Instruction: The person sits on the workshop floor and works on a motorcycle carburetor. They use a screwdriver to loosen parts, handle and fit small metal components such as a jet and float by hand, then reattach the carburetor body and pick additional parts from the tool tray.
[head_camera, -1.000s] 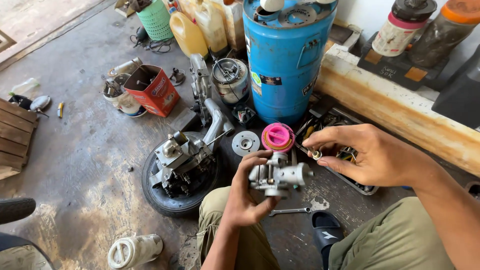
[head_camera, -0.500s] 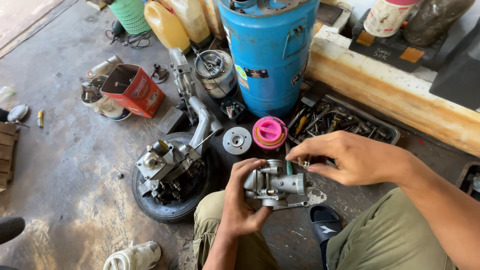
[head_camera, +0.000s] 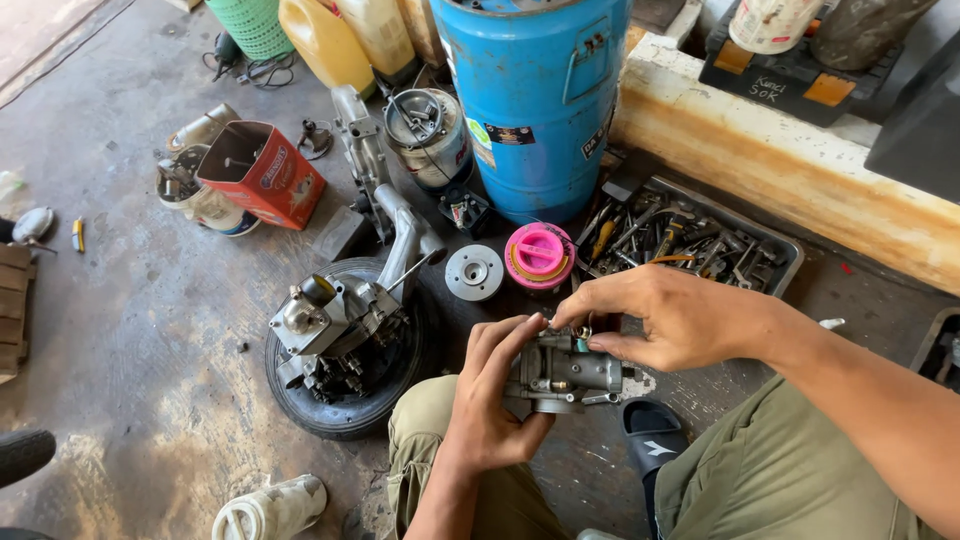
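My left hand (head_camera: 487, 400) grips a grey metal carburetor (head_camera: 566, 373) from its left side, above my knees. My right hand (head_camera: 668, 318) reaches over its top, thumb and forefinger pinched on a small brass-coloured part (head_camera: 582, 330) at the carburetor's upper edge. Both hands hover over the concrete floor in front of me. Part of the carburetor is hidden behind my fingers.
An engine block (head_camera: 335, 322) rests on a small black tyre (head_camera: 345, 410) to the left. Behind stand a blue drum (head_camera: 540, 110), a pink lid (head_camera: 540, 255), a grey metal disc (head_camera: 473, 272), a tray of tools (head_camera: 690, 245), a red box (head_camera: 262, 172) and yellow jugs (head_camera: 325, 40).
The camera has moved closer and lower. My right hand came down from the side onto the carburetor's top, while the left hand turned the carburetor and kept holding it.
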